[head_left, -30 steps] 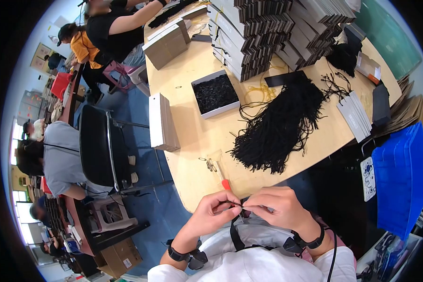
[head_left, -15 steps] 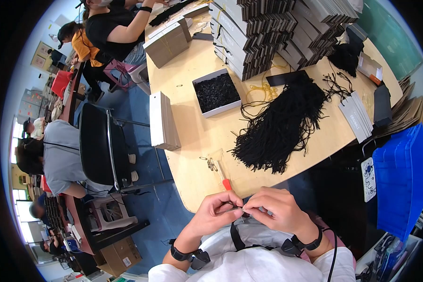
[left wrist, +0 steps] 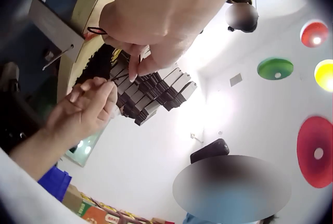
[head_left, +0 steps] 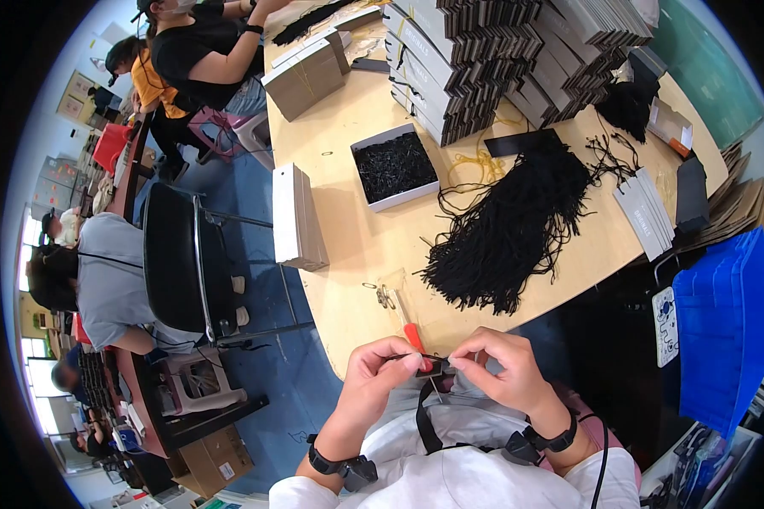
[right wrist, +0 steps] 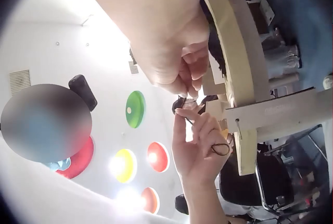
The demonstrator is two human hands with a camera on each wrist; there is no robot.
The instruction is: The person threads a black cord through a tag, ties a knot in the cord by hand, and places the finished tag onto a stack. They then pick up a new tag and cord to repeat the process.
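Observation:
Between finger and thumb, my left hand (head_left: 372, 380) pinches a thin black cord (head_left: 437, 358); its looped end (right wrist: 220, 149) sticks out beside that hand in the right wrist view. My right hand (head_left: 502, 371) pinches the cord a short way to the right, fingertips close to the left ones. In the left wrist view a grey card (left wrist: 54, 23) hangs by the table edge, with a thin string through its hole; the right wrist view shows the card (right wrist: 283, 112) with pale lettering. How the cord joins the card cannot be told.
A red-handled tool (head_left: 413, 336) lies at the table's near edge. Beyond are a heap of black cords (head_left: 509, 229), a box of small black pieces (head_left: 395, 168), a stack of cards (head_left: 295, 219) and tall card piles (head_left: 463, 72). A blue bin (head_left: 721, 331) stands at right.
My hands have drawn slightly apart, and a short stretch of cord now shows between the fingertips. At the upper left, the person in black has shifted their arms.

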